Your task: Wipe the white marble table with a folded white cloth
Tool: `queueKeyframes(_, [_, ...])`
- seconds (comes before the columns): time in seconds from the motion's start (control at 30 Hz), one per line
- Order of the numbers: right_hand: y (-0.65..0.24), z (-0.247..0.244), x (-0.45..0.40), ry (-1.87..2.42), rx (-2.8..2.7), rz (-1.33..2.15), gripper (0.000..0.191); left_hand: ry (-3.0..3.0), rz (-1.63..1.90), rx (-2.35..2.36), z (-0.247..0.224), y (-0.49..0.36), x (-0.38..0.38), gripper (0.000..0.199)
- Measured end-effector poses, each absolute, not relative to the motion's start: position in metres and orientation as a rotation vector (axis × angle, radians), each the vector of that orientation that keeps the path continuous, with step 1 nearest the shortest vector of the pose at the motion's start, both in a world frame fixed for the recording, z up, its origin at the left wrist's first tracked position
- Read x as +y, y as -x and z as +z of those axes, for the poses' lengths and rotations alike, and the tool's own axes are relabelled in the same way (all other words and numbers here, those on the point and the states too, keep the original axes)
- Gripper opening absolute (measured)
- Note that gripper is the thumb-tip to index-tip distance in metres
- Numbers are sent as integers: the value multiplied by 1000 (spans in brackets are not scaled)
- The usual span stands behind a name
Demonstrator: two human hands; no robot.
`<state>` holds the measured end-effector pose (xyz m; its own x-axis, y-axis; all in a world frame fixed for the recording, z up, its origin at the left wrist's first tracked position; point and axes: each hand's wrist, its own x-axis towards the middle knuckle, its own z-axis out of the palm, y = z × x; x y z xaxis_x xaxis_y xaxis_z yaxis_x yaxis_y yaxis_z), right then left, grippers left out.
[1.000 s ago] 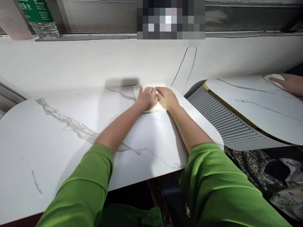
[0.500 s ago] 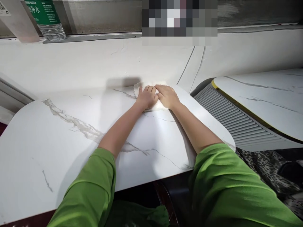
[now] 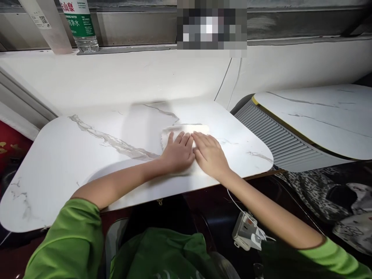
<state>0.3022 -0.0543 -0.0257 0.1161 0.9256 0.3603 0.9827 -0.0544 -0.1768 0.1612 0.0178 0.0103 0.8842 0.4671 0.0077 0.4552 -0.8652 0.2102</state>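
A cream-white cloth (image 3: 186,129) lies flat on the white marble-patterned table (image 3: 95,155), near its middle. My left hand (image 3: 178,153) presses down on the cloth, open, with its fingers stretched toward the wall. Beside it, my right hand (image 3: 210,155) also rests flat on the cloth, open, fingers extended. The two hands touch or nearly touch at the index fingers and thumbs. Parts of the cloth are hidden under both palms.
A water bottle (image 3: 84,29) and a translucent container (image 3: 52,27) stand on the ledge at upper left. Thin cables (image 3: 225,79) run down the wall. Another marble-patterned table (image 3: 319,116) stands at right. Below the near edge is a power strip (image 3: 245,230).
Both hands have slid the cloth back from the table's far edge toward me, staying flat on it. My elbows now spread wider, and the camera view has shifted.
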Motion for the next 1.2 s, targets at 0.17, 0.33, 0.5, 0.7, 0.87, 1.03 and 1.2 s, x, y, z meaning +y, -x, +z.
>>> queueKeyframes(0.17, [-276, -22, -71, 2000, -1933, -200, 56, -2797, 31, 783, 16, -135, -1, 58])
queueKeyframes(0.33, [-278, -21, -38, 2011, -1875, -179, 53, -2743, 124, 926, 11, -142, 17, 56])
queueKeyframes(0.5, [-291, -21, 25, 1983, -1842, -160, 51, -2709, 227, 1040, 5, -159, 67, 54])
queueKeyframes(0.7, [-312, -19, 112, 1933, -1827, -158, 46, -2694, 249, 1139, 7, -184, 144, 54])
queueKeyframes(0.87, [-321, -18, 147, 1910, -1834, -130, 46, -2646, 295, 1252, 6, -195, 172, 54])
queueKeyframes(1.03, [-321, -21, 142, 1919, -1842, -156, 47, -2645, 262, 1270, 2, -194, 171, 56])
queueKeyframes(1.2, [-311, -19, 120, 1948, -1868, -143, 52, -2669, 251, 1245, 0, -183, 155, 56])
